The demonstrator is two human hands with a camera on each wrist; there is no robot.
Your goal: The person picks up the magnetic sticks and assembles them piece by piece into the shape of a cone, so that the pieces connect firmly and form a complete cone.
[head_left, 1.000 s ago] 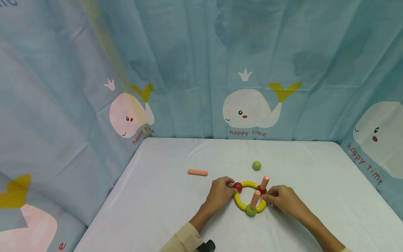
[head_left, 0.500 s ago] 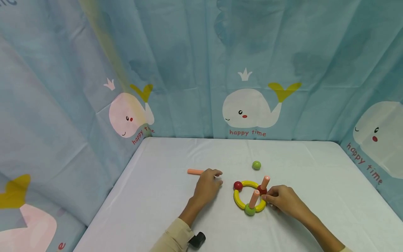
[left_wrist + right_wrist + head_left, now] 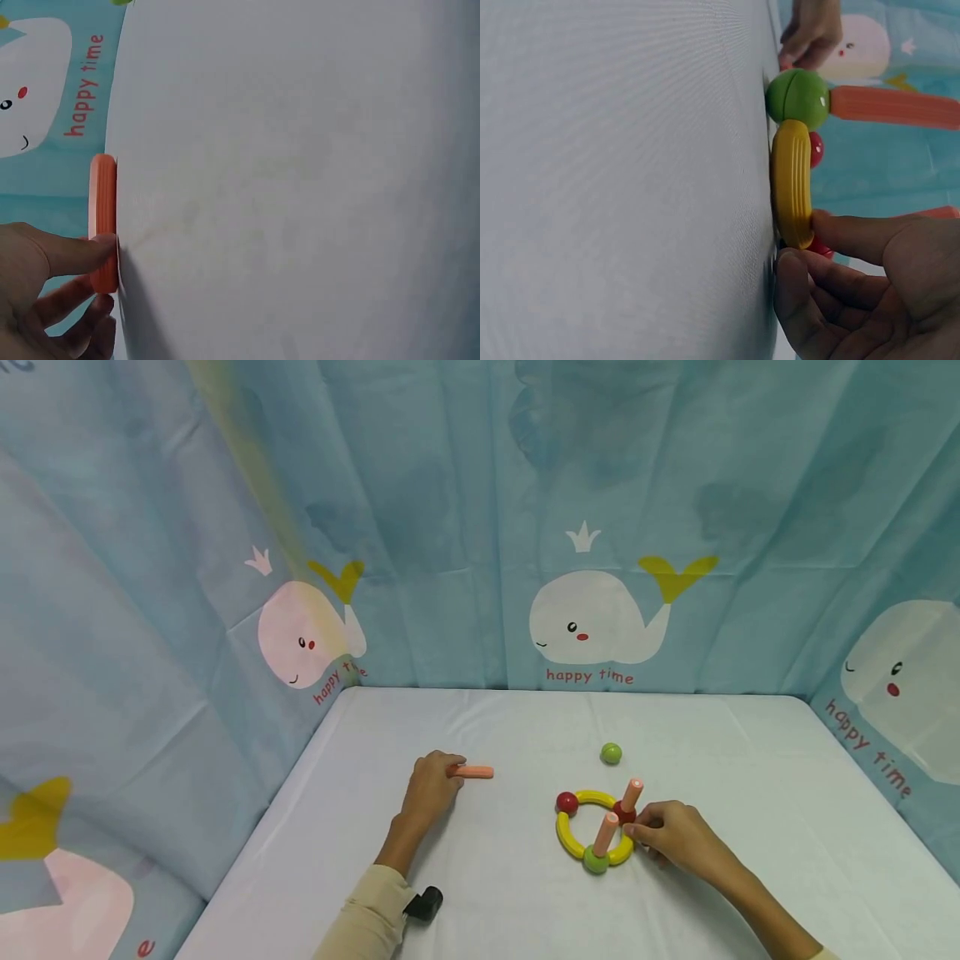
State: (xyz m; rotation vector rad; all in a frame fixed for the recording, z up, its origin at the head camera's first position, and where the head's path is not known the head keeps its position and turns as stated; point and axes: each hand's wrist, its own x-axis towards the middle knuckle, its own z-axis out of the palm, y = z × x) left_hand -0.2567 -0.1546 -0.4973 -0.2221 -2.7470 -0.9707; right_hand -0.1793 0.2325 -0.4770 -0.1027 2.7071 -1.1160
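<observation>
My left hand (image 3: 432, 789) pinches the left end of an orange stick (image 3: 477, 772) on the table; in the left wrist view the thumb lies across that stick (image 3: 103, 202). With thumb and fingers, my right hand (image 3: 684, 837) holds the right side of a ring of yellow curved rods (image 3: 568, 839). Joining the rods are a green ball (image 3: 596, 860) at the front and two red balls, one at the left (image 3: 567, 802) and one partly hidden at the right. An orange stick (image 3: 606, 835) stands up from the green ball, another (image 3: 632, 794) from the right red ball.
A loose green ball (image 3: 611, 753) lies behind the ring on the white table (image 3: 525, 902). Blue curtains (image 3: 450, 527) printed with whales hang along the table's back and sides. A black wrist camera (image 3: 424, 904) is strapped at the left sleeve.
My left hand has let go of the ring near the left red ball, moved left, and taken hold of the loose orange stick. My right hand stays at the ring.
</observation>
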